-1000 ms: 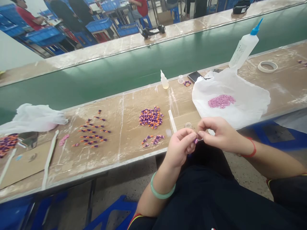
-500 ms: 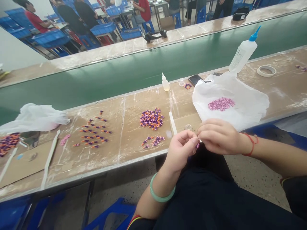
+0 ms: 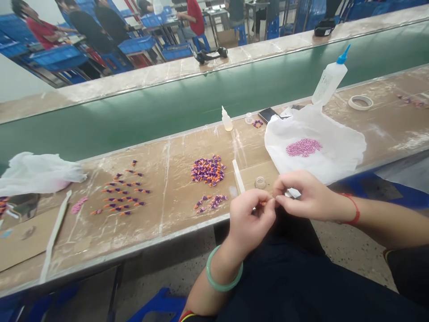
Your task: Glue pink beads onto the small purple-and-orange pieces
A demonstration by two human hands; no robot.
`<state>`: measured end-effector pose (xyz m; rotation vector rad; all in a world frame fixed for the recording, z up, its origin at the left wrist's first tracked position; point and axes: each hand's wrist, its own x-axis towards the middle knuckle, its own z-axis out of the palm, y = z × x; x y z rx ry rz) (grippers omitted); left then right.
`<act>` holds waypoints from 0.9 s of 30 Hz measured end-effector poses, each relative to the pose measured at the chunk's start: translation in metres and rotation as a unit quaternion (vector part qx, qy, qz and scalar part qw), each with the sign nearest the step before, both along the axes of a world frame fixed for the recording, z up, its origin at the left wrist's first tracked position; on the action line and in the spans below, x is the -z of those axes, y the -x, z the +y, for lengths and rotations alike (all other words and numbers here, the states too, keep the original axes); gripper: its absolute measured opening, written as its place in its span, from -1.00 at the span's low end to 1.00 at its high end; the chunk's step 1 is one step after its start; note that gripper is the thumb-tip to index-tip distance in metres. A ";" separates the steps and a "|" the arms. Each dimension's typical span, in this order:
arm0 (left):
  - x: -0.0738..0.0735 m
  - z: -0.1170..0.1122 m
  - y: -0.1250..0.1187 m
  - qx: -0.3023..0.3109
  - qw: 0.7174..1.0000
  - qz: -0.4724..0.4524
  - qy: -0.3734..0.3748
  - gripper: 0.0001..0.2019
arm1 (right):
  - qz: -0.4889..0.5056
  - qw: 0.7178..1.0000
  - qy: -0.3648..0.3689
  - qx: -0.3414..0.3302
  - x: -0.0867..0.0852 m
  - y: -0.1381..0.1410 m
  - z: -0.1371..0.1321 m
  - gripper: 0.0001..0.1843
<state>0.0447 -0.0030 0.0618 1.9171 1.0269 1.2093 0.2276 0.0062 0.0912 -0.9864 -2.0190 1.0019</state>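
Note:
My left hand (image 3: 246,221), with a green bangle at the wrist, is closed in a pinch. A small orange piece (image 3: 263,204) shows between its fingers, mostly hidden. Fingertips meeting it, my right hand (image 3: 311,197) is also pinched; what it grips is too small to make out. Something white (image 3: 293,193) shows behind the right fingers. Just beyond the hands stands a small round glass jar (image 3: 260,182). Left of it lie a heap of purple-and-orange pieces (image 3: 208,171) and a smaller group of similar pieces (image 3: 217,201). Pink pieces (image 3: 304,147) rest on a white sheet (image 3: 342,143).
Rows of purple-and-orange pieces (image 3: 122,197) lie to the left, near a white plastic bag (image 3: 36,172). A small dropper bottle (image 3: 227,121), a phone (image 3: 267,115), a large blue-tipped bottle (image 3: 330,80) and a tape roll (image 3: 360,103) line the far side. A green belt (image 3: 167,100) runs behind.
My hands have shifted in their pinch; the right fingers have opened into a loop, and an orange piece shows in the left hand. The jar is more visible. The view has turned slightly.

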 end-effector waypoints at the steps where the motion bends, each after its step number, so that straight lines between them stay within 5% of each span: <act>1: -0.001 0.000 0.000 -0.001 1.000 0.001 0.002 -0.82 | -0.001 1.000 0.003 0.002 0.000 0.000 0.000 -0.88; 7: 0.007 0.002 0.007 0.023 0.988 -0.097 0.115 -0.84 | 0.011 0.999 0.031 -0.009 -0.001 0.004 0.002 -0.86; 12: 0.028 0.004 0.024 -0.012 0.967 -0.169 0.190 -0.79 | -0.117 0.989 -0.086 -0.024 0.005 -0.001 0.024 -0.85; 19: 0.052 -0.001 0.041 -0.030 0.948 -0.168 0.268 -0.86 | -0.478 0.858 -0.158 -0.100 0.021 0.009 0.069 -0.82; 27: 0.057 0.002 0.046 -0.049 0.944 -0.176 0.275 -0.85 | -0.554 0.797 -0.178 -0.165 0.023 0.028 0.072 -0.81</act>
